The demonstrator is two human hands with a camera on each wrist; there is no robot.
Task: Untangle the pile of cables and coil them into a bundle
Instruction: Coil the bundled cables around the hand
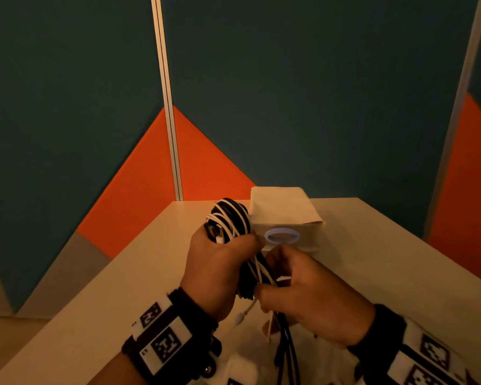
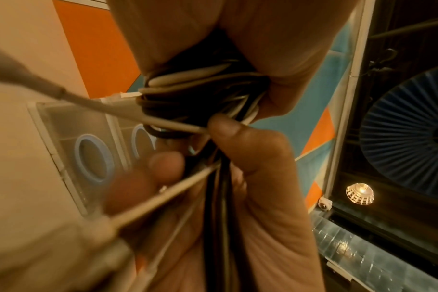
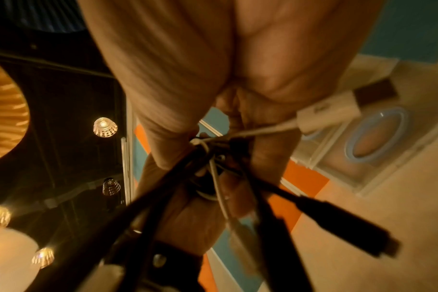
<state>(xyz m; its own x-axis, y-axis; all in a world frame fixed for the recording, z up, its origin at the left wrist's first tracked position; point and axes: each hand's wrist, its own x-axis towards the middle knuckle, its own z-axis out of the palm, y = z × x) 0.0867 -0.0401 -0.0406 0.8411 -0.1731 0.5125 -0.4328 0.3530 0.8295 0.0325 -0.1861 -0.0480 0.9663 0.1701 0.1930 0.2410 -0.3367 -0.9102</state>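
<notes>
A bundle of black and white cables [image 1: 229, 220] is coiled into loops and held above the white table [image 1: 156, 262]. My left hand [image 1: 220, 262] grips the coil round its middle, with the loops sticking out above my fingers. My right hand [image 1: 297, 290] pinches the loose strands at the lower end of the bundle. Black cable tails [image 1: 286, 345] and a white plug end [image 1: 240, 318] hang below my hands. In the left wrist view the coil [image 2: 200, 92] sits in my fist. The right wrist view shows a black plug [image 3: 350, 233] and a white USB plug [image 3: 338, 112] dangling.
A white box [image 1: 283, 212] with a blue ring [image 1: 282, 236] on its clear front stands on the table just behind my hands. Orange and teal partition walls [image 1: 139, 173] close the table in behind and at the right. A white block [image 1: 239, 370] lies at the near edge.
</notes>
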